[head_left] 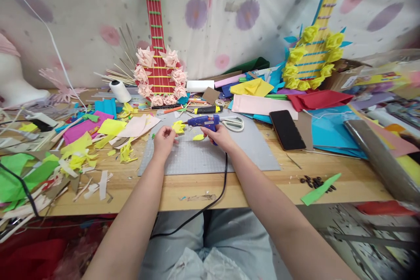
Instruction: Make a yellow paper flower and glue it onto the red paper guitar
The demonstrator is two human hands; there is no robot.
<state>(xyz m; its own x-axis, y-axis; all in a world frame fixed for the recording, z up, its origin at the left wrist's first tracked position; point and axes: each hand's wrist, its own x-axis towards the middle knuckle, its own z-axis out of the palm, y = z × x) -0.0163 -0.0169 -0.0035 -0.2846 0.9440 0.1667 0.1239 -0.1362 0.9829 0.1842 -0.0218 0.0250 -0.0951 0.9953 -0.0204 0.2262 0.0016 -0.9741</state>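
Observation:
My left hand [165, 140] pinches a small yellow paper flower [178, 127] above the grey cutting mat [210, 157]. In my right hand [219, 134] is a blue hot glue gun [202, 120], its nozzle pointing left at the flower. Whether the nozzle touches the paper I cannot tell. A loose yellow petal [198, 137] shows just below the glue gun, near my right fingers. Right behind the gun lie scissors with pale handles [236, 124]. The gun's black cord [219, 197] runs down off the table edge.
Paper scraps [78, 146] crowd the left side. A red paper guitar [156, 43] and a yellow one [311, 52] stand at the back. To the right are a black phone [287, 130], blue sheets [334, 129], dark seeds [316, 182] and a wrapped roll [380, 157].

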